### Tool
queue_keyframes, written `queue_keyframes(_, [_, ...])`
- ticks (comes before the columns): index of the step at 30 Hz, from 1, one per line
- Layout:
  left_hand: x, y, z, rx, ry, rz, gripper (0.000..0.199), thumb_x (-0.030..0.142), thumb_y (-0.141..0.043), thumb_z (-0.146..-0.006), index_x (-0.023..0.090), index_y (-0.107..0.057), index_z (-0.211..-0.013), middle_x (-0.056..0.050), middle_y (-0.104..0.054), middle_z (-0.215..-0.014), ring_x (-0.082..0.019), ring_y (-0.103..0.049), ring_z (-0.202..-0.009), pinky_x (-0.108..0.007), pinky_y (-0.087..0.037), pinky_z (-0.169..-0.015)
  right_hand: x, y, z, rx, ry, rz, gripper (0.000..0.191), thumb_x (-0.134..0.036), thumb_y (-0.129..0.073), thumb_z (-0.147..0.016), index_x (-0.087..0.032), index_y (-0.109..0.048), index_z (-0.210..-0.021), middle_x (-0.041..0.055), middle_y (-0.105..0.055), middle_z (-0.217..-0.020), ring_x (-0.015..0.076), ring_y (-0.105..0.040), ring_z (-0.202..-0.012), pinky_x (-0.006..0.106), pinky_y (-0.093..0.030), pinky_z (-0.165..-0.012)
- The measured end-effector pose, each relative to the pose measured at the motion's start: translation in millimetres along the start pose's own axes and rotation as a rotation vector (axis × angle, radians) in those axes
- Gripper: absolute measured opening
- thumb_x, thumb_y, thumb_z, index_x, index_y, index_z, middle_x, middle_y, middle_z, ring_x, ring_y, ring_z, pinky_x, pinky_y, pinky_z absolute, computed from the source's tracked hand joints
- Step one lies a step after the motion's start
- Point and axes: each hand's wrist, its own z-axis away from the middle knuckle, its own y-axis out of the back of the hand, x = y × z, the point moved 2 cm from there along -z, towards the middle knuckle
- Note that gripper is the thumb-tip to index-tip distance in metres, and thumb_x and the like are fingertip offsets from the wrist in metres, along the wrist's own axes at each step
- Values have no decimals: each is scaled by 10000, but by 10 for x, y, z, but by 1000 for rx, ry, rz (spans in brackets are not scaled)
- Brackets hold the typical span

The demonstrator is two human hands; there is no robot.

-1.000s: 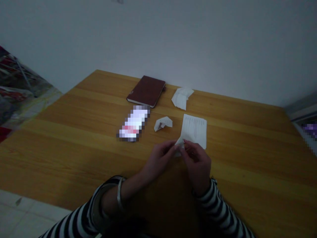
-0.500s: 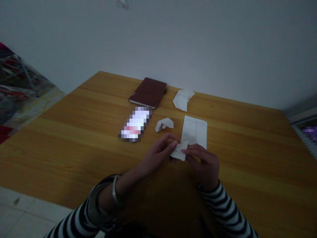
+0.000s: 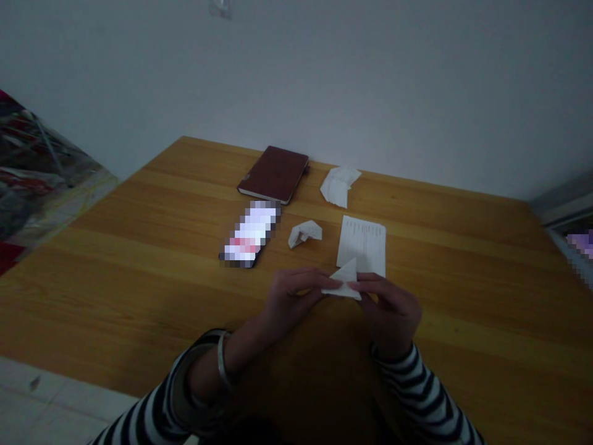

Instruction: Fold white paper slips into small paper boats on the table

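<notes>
A small piece of folded white paper [image 3: 346,273] is held between both hands above the near part of the table. My left hand [image 3: 294,296] pinches its left side with thumb and fingers. On its right side, my right hand [image 3: 389,306] grips it the same way. The paper shows a pointed, triangular upper flap and a flat lower edge. Just beyond my hands lies a flat printed sheet [image 3: 362,244], its near edge partly hidden by the paper and my right hand. To its left rests a small folded paper piece [image 3: 306,232].
A larger folded bundle of paper [image 3: 339,186] lies near the wall, beside a dark red notebook [image 3: 274,173]. A phone with a lit, blurred screen [image 3: 251,232] lies in front of the notebook. The wooden table [image 3: 115,247] meets a pale wall behind.
The folded paper has turned in my hands, and its pointed flap now stands up. My left fingers have shifted from its top to its left side.
</notes>
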Motion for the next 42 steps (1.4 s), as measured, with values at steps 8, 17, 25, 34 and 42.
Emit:
queue_keyframes(8, [33, -92, -9, 144, 301, 224, 41, 199, -779, -729, 183, -749, -707, -38, -777, -754, -171, -718, -706, -271, -583, -696, -41, -81, 26, 138, -241, -89, 62, -227, -796, -722, -239, -737, -712, 32, -778, -778, 196, -737, -688, 325, -631, -637])
queue_keyframes(17, [-86, -291, 4, 307, 591, 548, 240, 332, -781, -765, 139, -699, -884, -38, -774, -724, -149, -727, -635, -246, -605, -656, -53, -295, 137, 294, -519, -210, 137, -268, -775, -747, -195, -678, -682, 48, -778, -773, 183, -736, -697, 319, -624, -667])
queue_keyframes(25, [-104, -311, 32, 310, 555, 480, 403, 329, -762, -789, 149, -630, -1125, -36, -778, -744, -157, -736, -687, -254, -604, -701, 30, -333, 164, 340, -657, -286, 320, -294, -786, -733, -193, -618, -986, 47, -783, -792, 201, -753, -700, 341, -629, -673])
queue_keyframes(34, [-140, -323, 46, 277, 489, 417, 288, 320, -710, -838, 177, -600, -1063, -12, -743, -734, -144, -713, -683, -228, -583, -664, 51, -322, 164, 302, -657, -370, 254, -271, -798, -723, -206, -564, -798, 14, -756, -682, 194, -737, -626, 297, -610, -593])
queue_keyframes(42, [-201, -223, -23, 43, 378, 307, 389, 238, -772, -774, 188, -655, -1142, -19, -730, -827, -149, -693, -772, -253, -561, -749, 141, -221, 84, 177, -682, -331, 260, -322, -765, -765, -194, -730, -988, 59, -785, -858, 194, -750, -742, 343, -632, -710])
